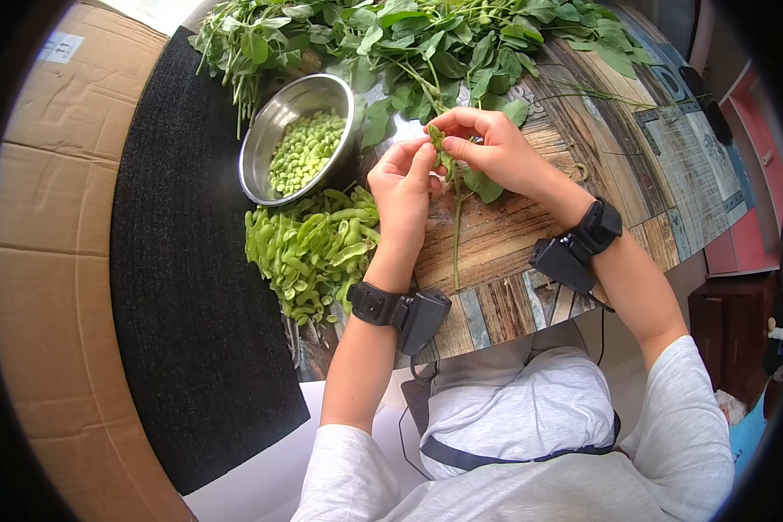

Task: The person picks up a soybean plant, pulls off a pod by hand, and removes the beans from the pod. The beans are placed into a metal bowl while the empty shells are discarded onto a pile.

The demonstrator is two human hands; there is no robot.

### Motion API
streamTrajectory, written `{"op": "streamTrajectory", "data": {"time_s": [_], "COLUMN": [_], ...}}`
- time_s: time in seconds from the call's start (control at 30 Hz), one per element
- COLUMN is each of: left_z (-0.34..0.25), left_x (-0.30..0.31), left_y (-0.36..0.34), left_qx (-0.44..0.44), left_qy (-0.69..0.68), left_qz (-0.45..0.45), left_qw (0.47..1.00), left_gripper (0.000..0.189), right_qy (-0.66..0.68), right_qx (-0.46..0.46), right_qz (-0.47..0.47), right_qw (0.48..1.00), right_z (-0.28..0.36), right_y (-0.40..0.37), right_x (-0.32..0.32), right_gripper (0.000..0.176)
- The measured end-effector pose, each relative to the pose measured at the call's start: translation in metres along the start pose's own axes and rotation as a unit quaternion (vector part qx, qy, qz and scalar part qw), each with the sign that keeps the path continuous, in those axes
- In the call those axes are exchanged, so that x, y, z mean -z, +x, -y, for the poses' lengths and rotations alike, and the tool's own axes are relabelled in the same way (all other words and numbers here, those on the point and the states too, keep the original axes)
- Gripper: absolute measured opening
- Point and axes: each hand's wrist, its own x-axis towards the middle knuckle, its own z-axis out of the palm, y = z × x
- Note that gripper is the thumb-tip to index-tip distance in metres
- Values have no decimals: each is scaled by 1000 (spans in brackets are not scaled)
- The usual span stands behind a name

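Observation:
A green soybean pod (445, 162) is pinched between the fingertips of both my hands, over the table's near side. My left hand (402, 184) is closed on it from the left, thumb and forefinger together. From the right, my right hand (502, 155) grips it with thumb and forefinger. Below my fingers a thin green stem (457, 235) runs down toward the table edge, with a leaf (483, 185) beside it. Left of my hands stands a metal bowl (250, 163) holding shelled green beans (306, 152). Opened pods (309, 252) lie heaped just below the bowl.
Leafy soybean plants (461, 43) cover the far side of the wood-patterned table (600, 157). A black mat (183, 261) and a cardboard sheet (48, 287) lie on the left. Black devices (574, 248) are strapped to both wrists.

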Motion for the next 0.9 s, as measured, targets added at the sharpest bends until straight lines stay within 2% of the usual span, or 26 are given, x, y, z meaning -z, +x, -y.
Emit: {"op": "streamTrajectory", "data": {"time_s": [0.13, 0.2, 0.4, 0.63, 0.7, 0.9], "left_z": [-2, 0, 0, 0, 1, 5], "left_x": [-3, -3, -4, -2, -1, 3], "left_y": [-1, 0, 0, 0, 1, 3], "left_qx": [-7, -21, -14, 10, 18, 25], "left_qy": [12, 39, 58, 38, 32, 18], "left_qz": [-8, -6, 30, 20, 23, 24], "left_qw": [1000, 999, 998, 999, 999, 999], "left_gripper": [18, 20, 22, 21, 20, 21], "right_qy": [-32, -110, -76, -64, -30, 106], "right_qx": [14, 3, -1, 13, -37, -21], "right_qz": [-19, -32, -72, -83, -69, -79], "right_qw": [999, 993, 994, 994, 996, 991], "right_z": [6, 10, -3, -1, 3, 3], "right_y": [-2, -2, 0, 0, -1, 0], "right_x": [-1, 0, 0, 1, 2, -2], "right_gripper": [23, 23, 21, 17, 16, 12]}}
